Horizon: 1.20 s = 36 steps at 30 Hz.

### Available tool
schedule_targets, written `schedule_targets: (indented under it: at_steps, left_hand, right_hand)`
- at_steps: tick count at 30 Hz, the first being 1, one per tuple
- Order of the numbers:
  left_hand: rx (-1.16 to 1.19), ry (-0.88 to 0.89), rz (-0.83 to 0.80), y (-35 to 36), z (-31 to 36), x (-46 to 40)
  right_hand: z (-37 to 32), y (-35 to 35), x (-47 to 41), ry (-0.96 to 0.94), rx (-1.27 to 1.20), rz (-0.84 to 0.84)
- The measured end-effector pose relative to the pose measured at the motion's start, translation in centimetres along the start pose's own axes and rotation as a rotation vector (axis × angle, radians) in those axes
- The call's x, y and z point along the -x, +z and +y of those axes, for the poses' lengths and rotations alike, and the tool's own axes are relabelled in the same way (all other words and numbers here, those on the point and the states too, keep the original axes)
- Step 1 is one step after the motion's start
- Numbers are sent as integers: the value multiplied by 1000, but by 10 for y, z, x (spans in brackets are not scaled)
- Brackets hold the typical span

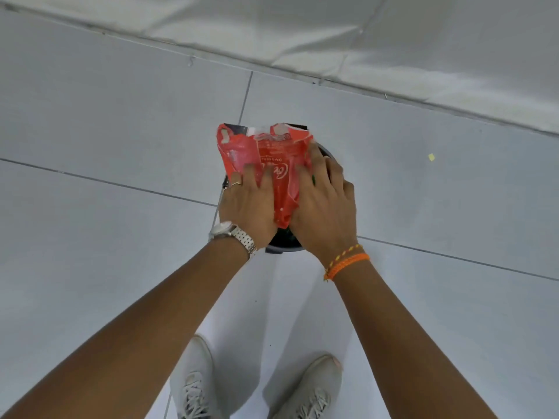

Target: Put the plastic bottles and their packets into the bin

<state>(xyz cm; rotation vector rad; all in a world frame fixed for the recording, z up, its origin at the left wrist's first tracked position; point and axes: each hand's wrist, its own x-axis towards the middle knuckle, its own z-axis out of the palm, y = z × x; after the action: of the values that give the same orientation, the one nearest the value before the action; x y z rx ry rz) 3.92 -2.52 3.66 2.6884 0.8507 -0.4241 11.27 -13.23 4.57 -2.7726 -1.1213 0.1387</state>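
A crumpled red plastic packet (266, 152) with white lettering lies over the mouth of a small dark round bin (284, 246) on the floor. My left hand (248, 204), with a ring and a metal watch, presses flat on the packet's left side. My right hand (325, 207), with orange bracelets at the wrist, presses on its right side. Both hands have fingers spread on the packet. The packet and my hands hide most of the bin; only its near rim and a bit of its far right edge show. No bottles are visible.
The floor is pale grey tile with dark grout lines. A raised white ledge (393, 55) runs across the back. A tiny yellow scrap (431, 157) lies on the tiles to the right. My two pale sneakers (193, 385) stand just behind the bin.
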Motion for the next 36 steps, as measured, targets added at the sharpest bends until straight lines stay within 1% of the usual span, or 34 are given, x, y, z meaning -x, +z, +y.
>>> schedule_targets:
  at_steps: [2,4,5,6,8,9,11,13,14,16,18,20,23,27,29,30,32,34,36]
  left_hand:
    - [-60,46,-97,5,0,-10]
    - [-65,82,-155,7,1,-16]
    - [-60,104,-169,7,2,-18]
    - [-62,122,-174,7,4,-20]
    - [-84,156,-164,8,6,-22]
    - [-101,161,-152,8,6,-22]
    - [-110,173,-144,8,0,-24]
    - [-70,233,-149,14,-9,-31]
    - [-23,263,-164,19,-14,-33]
    - [100,282,-177,29,-20,-39]
    - [161,233,-185,39,-22,-45]
    - [183,180,-203,49,-22,-54]
    - [227,143,-219,59,-17,-72]
    - [220,150,-209,64,-7,-84]
    - [239,144,-267,62,-5,-80]
    - [266,135,-311,58,-7,-74]
    - [368,136,-325,42,-14,-58]
    - [454,102,-248,10,-19,-37]
    - [478,68,-146,-20,-22,-22]
  right_hand:
    - [1,8,-7,37,74,-117]
    - [-1,10,-13,89,89,-219]
    - [-4,8,-16,121,61,-209]
    - [-8,6,-20,137,42,-161]
    - [-11,7,-25,88,44,-59]
    - [-11,9,-27,39,54,-42]
    - [-5,16,-27,-27,138,-154]
    - [8,41,-26,-16,223,-355]
    - [16,58,-26,11,235,-451]
    - [27,87,-25,36,195,-580]
    - [31,114,-24,48,164,-659]
    - [31,136,-23,75,148,-692]
    - [25,149,-26,109,141,-723]
    - [21,142,-44,216,77,-791]
    - [21,138,-45,216,65,-814]
    - [22,136,-44,225,50,-822]
    - [22,118,-41,212,10,-787]
    - [20,77,-31,192,-29,-787]
    - [17,32,-25,203,-121,-798]
